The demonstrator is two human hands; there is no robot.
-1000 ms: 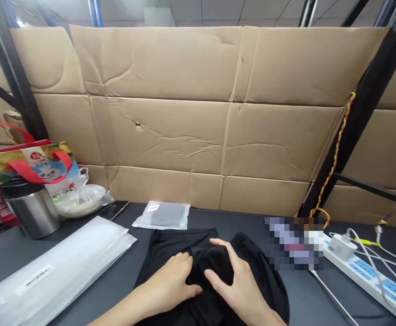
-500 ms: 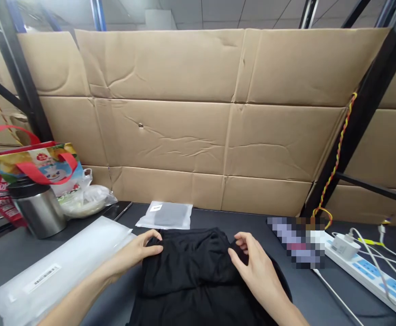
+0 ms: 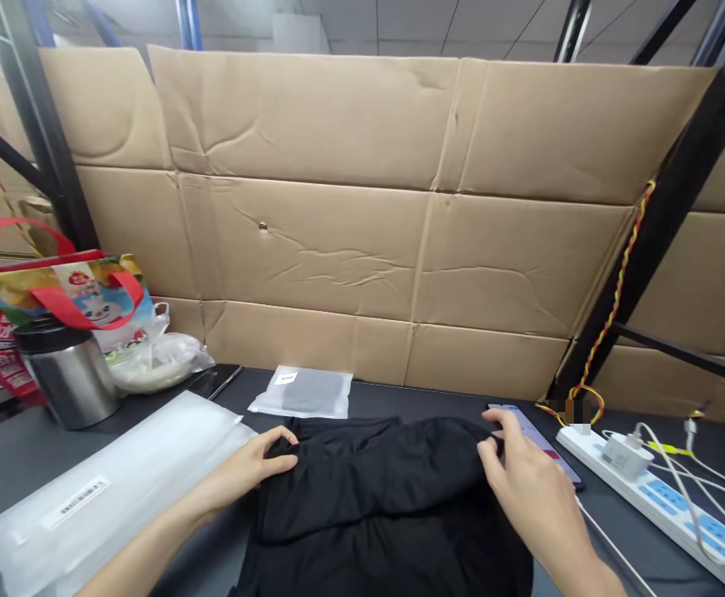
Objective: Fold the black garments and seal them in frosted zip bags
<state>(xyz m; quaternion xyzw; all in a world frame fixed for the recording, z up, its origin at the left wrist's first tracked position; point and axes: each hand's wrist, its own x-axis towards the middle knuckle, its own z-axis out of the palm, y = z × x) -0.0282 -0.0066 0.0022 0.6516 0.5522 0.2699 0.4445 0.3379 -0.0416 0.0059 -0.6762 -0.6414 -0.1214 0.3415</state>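
My left hand (image 3: 254, 464) pinches the upper left corner of the black cloth (image 3: 387, 489) between thumb and fingers, and my right hand (image 3: 530, 485) takes its upper right edge the same way, the fingertips bent in over the fabric. Between my two grips the cloth lies on the dark table (image 3: 213, 547), plain black and soft, its surface full of shallow creases. A folded-over band runs across from one hand to the other, its lower edge making a wavy line, with more of the same fabric spread below it, toward me. It is too bunched and dark for me to tell what garment it may be.

Beside my left forearm lies a long frosted plastic bag (image 3: 151, 452) with a barcode label (image 3: 82, 497). Just beyond my left grip is a small flat packet (image 3: 313, 394). Just past my right hand, partly covered by it, lies a phone (image 3: 549, 446), and farther right of that grip runs a white power strip (image 3: 664, 491).
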